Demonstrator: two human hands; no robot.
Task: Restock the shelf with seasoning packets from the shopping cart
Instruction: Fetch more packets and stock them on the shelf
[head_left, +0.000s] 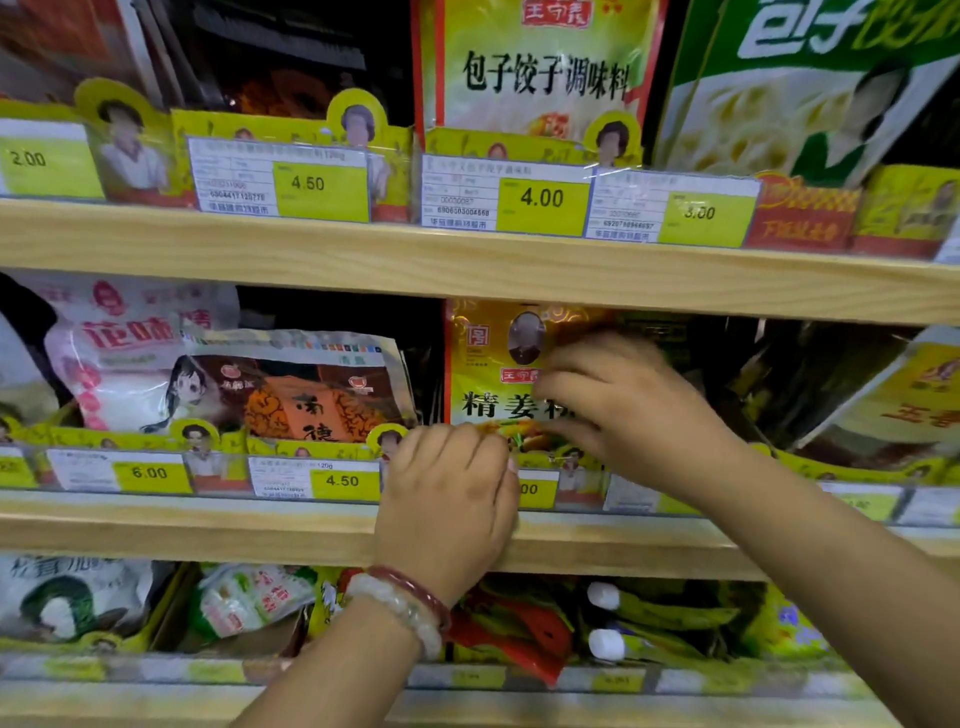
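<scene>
Standing upright on the middle shelf, a yellow seasoning packet sits between both hands. The left hand, fingers curled, rests at the packet's lower edge over the price tags. The right hand, blurred, lies across the packet's right side; its grip cannot be told.

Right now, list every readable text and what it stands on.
"包子饺子调味料": yellow-green packet, top shelf.
"4.50", "4.00", "3.00", "2.00": top shelf price tags.
"6.00", "4.50": middle shelf price tags.
"精姜": yellow seasoning packet under right hand; left hand at its foot.
Barcodes, small print: blurred.
</scene>
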